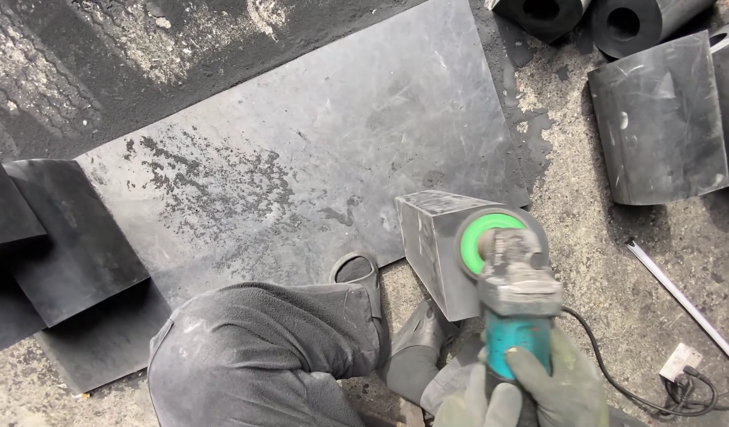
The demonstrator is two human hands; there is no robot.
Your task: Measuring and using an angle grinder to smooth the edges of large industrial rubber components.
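Note:
My right hand [568,386], in a grey-green glove, grips the teal body of an angle grinder [515,320] from the right. My left hand [477,405], gloved too, holds the same grinder lower down at the bottom edge. The grinder's green disc [481,236] lies against the top face of a black rectangular block [429,237]. The block stands at the near edge of a large scuffed black sheet [317,142] on the ground.
My knee in dusty grey trousers [261,348] and a dark slipper [356,269] sit left of the block. Black slabs [71,237] are stacked at the left. Black cylinders [621,24] and a big curved block [657,119] lie top right. A cable [609,375], plug [681,360] and metal rod [681,300] lie at the right.

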